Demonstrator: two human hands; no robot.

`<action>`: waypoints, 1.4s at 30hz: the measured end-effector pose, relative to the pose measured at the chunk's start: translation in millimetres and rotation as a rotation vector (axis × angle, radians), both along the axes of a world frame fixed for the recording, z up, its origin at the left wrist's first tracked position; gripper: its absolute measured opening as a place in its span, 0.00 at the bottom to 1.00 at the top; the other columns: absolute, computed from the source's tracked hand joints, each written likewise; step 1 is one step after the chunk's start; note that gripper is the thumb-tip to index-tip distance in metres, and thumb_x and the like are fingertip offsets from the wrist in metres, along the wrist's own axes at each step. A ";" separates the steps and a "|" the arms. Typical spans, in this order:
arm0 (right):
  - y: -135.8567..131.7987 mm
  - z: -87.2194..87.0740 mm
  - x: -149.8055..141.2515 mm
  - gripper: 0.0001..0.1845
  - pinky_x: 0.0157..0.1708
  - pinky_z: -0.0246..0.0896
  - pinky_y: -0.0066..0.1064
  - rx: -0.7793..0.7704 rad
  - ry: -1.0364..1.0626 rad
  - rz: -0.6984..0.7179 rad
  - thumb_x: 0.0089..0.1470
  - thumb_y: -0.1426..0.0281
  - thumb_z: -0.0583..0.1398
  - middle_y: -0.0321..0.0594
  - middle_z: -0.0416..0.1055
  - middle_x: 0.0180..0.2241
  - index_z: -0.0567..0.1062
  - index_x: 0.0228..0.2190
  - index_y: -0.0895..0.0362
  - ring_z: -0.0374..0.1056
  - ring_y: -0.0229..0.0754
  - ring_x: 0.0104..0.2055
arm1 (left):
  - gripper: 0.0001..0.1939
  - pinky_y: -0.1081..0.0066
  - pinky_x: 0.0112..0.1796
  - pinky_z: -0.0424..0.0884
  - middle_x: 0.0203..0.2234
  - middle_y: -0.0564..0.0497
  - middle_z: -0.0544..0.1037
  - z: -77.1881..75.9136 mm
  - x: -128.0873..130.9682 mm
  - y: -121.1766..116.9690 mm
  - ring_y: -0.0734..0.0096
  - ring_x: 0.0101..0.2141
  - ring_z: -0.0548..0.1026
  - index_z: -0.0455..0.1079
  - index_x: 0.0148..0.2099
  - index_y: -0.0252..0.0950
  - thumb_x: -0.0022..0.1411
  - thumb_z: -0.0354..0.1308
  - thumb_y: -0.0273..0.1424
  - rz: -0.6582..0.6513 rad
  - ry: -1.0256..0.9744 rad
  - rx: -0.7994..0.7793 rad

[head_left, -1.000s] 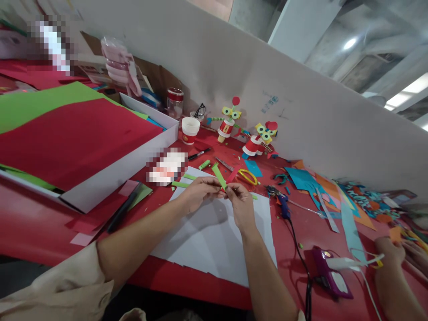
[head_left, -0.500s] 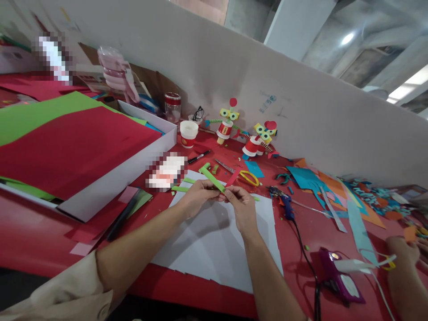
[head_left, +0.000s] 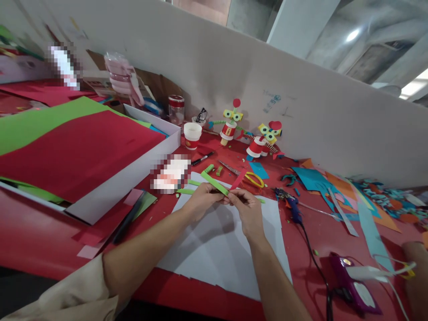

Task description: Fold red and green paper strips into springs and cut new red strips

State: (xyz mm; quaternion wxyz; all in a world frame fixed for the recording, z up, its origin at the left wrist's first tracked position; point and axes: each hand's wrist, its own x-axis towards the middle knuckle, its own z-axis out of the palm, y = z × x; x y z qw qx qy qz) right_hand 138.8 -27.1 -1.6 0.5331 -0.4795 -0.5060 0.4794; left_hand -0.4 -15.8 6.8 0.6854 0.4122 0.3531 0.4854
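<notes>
My left hand (head_left: pixel 203 201) and my right hand (head_left: pixel 246 211) meet above a large white sheet (head_left: pixel 220 254), both pinching paper strips. A green paper strip (head_left: pixel 215 183) slants up and left from between my fingers. A red paper strip (head_left: pixel 238 179) sticks up to the right from the same spot, where the two strips meet; how they join is hidden by my fingertips. Further green strips (head_left: pixel 186 191) lie at the sheet's upper left edge. Just beyond my hands are small folded green pieces (head_left: pixel 209 169) and scissors with yellow handles (head_left: pixel 254 179).
A white box (head_left: pixel 133 183) holding red and green sheets stands left. Paper-cup figures (head_left: pixel 228 130) and a paper cup (head_left: pixel 192 136) stand by the wall. A glue gun (head_left: pixel 294 209) with its cable, a purple power strip (head_left: pixel 356 285) and coloured scraps lie right; another person's arm (head_left: pixel 416 276) is there.
The view has shifted slightly, so things appear a little further right and down. Both hands keep their pinch on the strips. The other person's hand has mostly left the view at right.
</notes>
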 end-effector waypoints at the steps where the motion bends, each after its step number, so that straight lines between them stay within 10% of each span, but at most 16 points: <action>1: 0.0 0.1 -0.3 0.07 0.32 0.65 0.31 0.001 -0.007 -0.009 0.45 0.66 0.65 0.33 0.74 0.23 0.77 0.28 0.55 0.69 0.37 0.27 | 0.06 0.69 0.35 0.70 0.20 0.49 0.78 0.0 -0.1 0.2 0.71 0.27 0.74 0.78 0.28 0.33 0.47 0.59 0.23 0.003 -0.002 -0.006; 36: -10.7 -1.5 -15.6 0.11 0.26 0.66 0.30 0.007 0.009 -0.070 0.43 0.64 0.66 0.33 0.71 0.21 0.71 0.25 0.57 0.68 0.37 0.22 | 0.14 0.75 0.24 0.60 0.15 0.60 0.66 -7.6 6.0 -3.7 0.80 0.19 0.64 0.66 0.25 0.35 0.38 0.70 0.26 0.254 -0.137 -0.050; 42: -14.2 1.2 -13.2 0.09 0.27 0.65 0.29 0.112 -0.030 -0.133 0.47 0.65 0.64 0.34 0.72 0.23 0.72 0.28 0.57 0.68 0.36 0.24 | 0.11 0.73 0.29 0.63 0.23 0.56 0.72 -7.7 6.7 -4.0 0.78 0.24 0.66 0.70 0.30 0.36 0.44 0.69 0.31 0.045 -0.221 -0.086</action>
